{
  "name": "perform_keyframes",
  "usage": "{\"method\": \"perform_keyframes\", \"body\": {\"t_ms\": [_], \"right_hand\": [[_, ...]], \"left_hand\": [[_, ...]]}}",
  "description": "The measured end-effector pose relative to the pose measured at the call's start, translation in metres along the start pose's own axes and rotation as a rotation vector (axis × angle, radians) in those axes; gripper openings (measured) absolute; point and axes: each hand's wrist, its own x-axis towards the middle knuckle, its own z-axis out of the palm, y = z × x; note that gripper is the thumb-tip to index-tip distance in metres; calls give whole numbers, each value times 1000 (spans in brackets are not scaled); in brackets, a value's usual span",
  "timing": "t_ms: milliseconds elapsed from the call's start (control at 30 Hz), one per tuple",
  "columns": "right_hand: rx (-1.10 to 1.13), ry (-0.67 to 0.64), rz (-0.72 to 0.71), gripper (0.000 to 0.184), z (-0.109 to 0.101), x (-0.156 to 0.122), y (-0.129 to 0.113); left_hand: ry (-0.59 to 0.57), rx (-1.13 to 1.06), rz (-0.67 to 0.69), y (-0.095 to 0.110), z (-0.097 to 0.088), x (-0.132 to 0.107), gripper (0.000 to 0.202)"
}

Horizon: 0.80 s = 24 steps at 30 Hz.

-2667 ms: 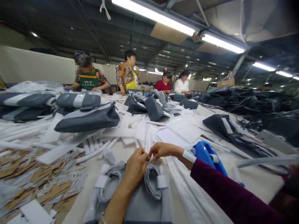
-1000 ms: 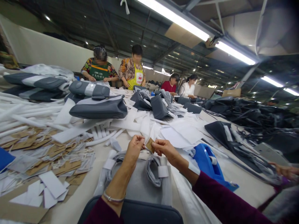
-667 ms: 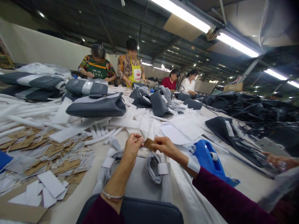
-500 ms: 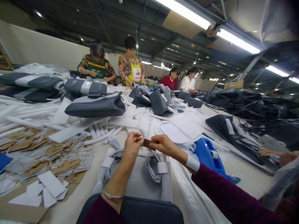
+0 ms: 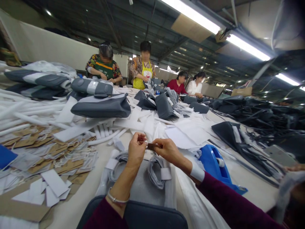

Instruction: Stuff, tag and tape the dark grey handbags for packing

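Observation:
My right hand (image 5: 168,150) pinches a small dark brown tag (image 5: 151,146) between thumb and fingers, above the bag in front of me. Close against the tag's left end, my left hand (image 5: 136,149) is closed at thumb and forefinger; what lies between those fingertips is too small to make out. Below both hands lies a dark blue-grey bag (image 5: 154,216). Its upper part is covered in grey wrapping (image 5: 143,184), and a coiled wrapped strap (image 5: 156,173) sits on it with a white band around it.
Brown and white paper tags (image 5: 69,165) are heaped at left, beside white foam tubes (image 5: 105,138). A blue tape dispenser (image 5: 215,167) stands at right. Finished-looking bags (image 5: 101,106) and loose white sheets (image 5: 186,133) cover the table ahead. Several co-workers (image 5: 143,68) stand or sit beyond.
The view has shifted slightly, so the background sits further right. The brown tag looks narrower, turned more edge-on between my hands. At far right, the other person's hand and grey wrapping have moved.

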Motion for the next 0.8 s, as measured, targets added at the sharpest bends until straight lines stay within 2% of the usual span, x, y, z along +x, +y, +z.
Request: {"method": "perform_keyframes", "body": {"t_ms": [100, 233, 467, 600, 800], "right_hand": [[-33, -17, 22, 17, 0, 2, -3], [-147, -32, 49, 16, 0, 7, -10], [-137, -64, 22, 24, 1, 9, -7], [-289, -114, -17, 21, -2, 15, -13], [-491, -193, -14, 22, -8, 24, -32]], "left_hand": [[0, 51, 32, 1, 1, -1, 28], [8, 219, 158, 6, 2, -4, 31], [-14, 343, 340, 14, 4, -10, 33], [-31, 474, 430, 17, 6, -14, 33], [-94, 657, 460, 19, 8, -19, 30]]}}
